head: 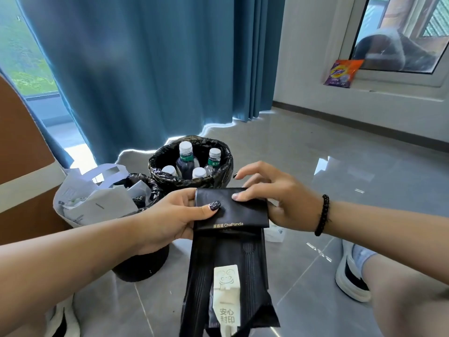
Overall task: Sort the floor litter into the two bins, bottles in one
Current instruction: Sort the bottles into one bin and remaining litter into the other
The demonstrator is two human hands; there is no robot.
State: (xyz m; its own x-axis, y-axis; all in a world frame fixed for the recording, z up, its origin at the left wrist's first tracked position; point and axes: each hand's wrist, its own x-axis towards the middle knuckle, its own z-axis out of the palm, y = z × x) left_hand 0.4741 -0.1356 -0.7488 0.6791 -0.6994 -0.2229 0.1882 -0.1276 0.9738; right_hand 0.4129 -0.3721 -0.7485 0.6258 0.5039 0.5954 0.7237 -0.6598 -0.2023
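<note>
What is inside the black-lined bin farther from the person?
The far bin holds plastic bottles standing upright: four white caps show, two with green labels. Its liner and the bottles hide whatever lies lower down or beneath them.

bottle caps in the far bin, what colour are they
White, all four bottle caps in the far bin, seen in the head view.

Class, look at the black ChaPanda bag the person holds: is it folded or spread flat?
Folded. The black ChaPanda bag has its top section doubled over the rest, pinched by the left hand and right hand.
</note>
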